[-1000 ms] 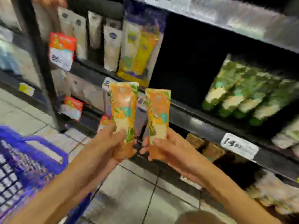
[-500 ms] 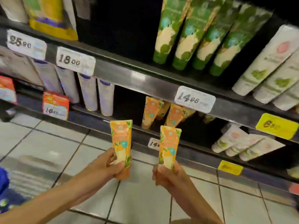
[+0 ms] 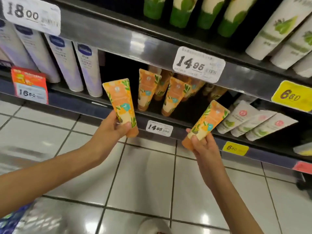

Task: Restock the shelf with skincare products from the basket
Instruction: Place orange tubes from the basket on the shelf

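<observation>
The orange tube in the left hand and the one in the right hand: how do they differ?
The left-hand tube stands almost upright; the right-hand tube leans strongly to the right. The left-hand tube is held higher, beside the shelved orange tubes; the right-hand tube sits lower, nearer the white tubes. Both show the same orange leaf print, and the left hand and right hand each grip theirs at the cap end, cap down.

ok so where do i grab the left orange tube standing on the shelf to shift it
Probably pinch the left orange tube across its flat upper body, coming from the front and slightly left: it stands cap down, with a dark gap on its left, while a neighbouring tube crowds its right.
</observation>
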Demonstrator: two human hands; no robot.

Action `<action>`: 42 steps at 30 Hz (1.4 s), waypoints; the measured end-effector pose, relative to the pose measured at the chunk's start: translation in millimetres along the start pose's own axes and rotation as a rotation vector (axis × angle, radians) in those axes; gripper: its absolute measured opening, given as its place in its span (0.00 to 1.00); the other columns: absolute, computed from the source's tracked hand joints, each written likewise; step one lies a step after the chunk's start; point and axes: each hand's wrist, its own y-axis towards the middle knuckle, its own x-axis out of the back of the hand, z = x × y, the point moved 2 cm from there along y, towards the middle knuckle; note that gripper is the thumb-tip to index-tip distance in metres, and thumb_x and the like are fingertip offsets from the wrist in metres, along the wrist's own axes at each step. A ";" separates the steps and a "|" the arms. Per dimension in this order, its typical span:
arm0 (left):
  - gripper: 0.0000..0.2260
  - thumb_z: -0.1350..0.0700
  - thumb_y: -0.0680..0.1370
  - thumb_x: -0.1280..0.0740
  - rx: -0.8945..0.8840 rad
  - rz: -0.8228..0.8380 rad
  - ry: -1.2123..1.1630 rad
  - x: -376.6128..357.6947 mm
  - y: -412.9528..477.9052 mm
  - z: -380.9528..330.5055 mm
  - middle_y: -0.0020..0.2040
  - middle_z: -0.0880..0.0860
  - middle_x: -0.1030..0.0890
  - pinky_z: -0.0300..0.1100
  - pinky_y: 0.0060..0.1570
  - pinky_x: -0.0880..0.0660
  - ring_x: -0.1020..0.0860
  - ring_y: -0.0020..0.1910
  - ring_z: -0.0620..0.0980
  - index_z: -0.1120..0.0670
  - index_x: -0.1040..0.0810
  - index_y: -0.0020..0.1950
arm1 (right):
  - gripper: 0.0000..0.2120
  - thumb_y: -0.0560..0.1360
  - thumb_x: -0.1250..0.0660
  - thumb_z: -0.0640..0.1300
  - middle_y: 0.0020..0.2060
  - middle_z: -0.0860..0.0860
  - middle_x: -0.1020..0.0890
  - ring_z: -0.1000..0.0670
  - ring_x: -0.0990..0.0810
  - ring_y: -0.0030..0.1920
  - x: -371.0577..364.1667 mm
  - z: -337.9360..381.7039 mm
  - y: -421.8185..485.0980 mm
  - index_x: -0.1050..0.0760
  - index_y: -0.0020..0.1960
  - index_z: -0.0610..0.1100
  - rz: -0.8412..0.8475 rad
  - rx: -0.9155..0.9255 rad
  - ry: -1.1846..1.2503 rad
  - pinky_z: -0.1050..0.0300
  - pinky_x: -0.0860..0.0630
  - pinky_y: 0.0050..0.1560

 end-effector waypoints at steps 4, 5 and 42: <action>0.13 0.57 0.78 0.38 -0.067 -0.061 0.006 1.3 -3.8 9.0 0.55 0.41 0.22 0.27 0.44 0.29 0.24 0.54 0.37 0.49 0.30 0.62 | 0.19 0.75 0.35 0.40 0.60 0.53 0.21 0.56 0.23 0.60 2.5 4.0 25.4 0.32 0.63 0.53 -0.050 0.033 -0.006 0.59 0.26 0.60; 0.13 0.58 0.78 0.38 -0.076 -0.070 0.012 2.0 -4.6 10.9 0.55 0.41 0.22 0.25 0.43 0.29 0.24 0.53 0.35 0.49 0.30 0.61 | 0.20 0.75 0.35 0.40 0.59 0.52 0.22 0.56 0.23 0.59 0.7 6.1 31.9 0.32 0.64 0.50 -0.041 0.052 -0.034 0.63 0.24 0.57; 0.12 0.58 0.76 0.36 -0.048 -0.051 0.046 -8.6 0.4 20.8 0.51 0.39 0.22 0.19 0.36 0.30 0.24 0.45 0.25 0.44 0.29 0.56 | 0.19 0.69 0.27 0.40 0.50 0.48 0.19 0.55 0.22 0.47 -12.4 1.9 90.9 0.27 0.58 0.41 -0.154 0.293 -0.600 0.78 0.29 0.44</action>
